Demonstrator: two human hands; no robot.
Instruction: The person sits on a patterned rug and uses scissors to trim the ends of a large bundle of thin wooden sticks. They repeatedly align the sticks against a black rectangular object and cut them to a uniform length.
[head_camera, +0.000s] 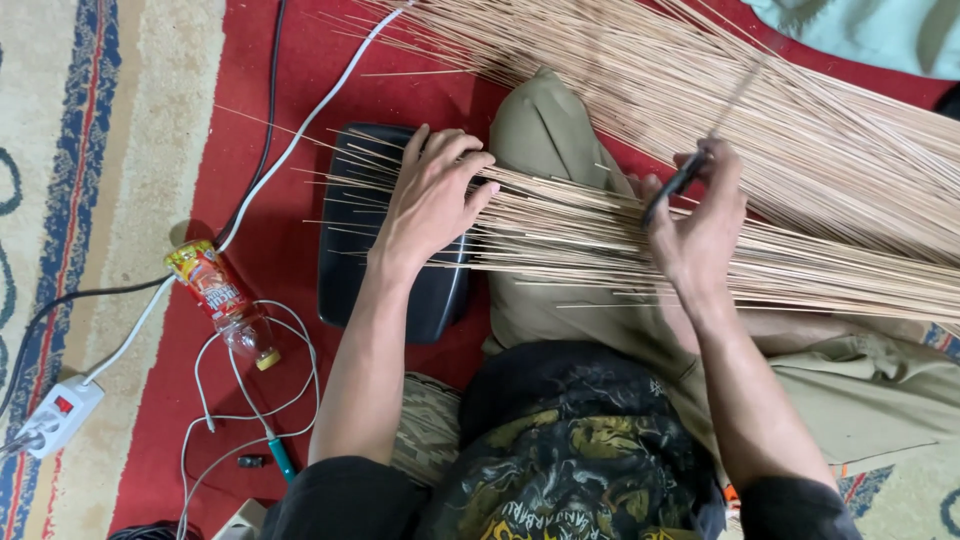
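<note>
pale thin sticks (560, 225) lie across the lap at frame centre; left hand (430, 200) presses flat, fingers spread, steadying them while right hand (700, 225) pinches a dark blade (672, 187).

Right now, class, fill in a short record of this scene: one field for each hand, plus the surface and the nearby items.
left hand: pressed flat on a bundle of thin sticks lying over a black case
right hand: grip closed on a dark-handled blade, set against the sticks
sticks: fanned across the lap and red carpet
nearby items: plastic bottle lying down, white cable, power strip
</note>
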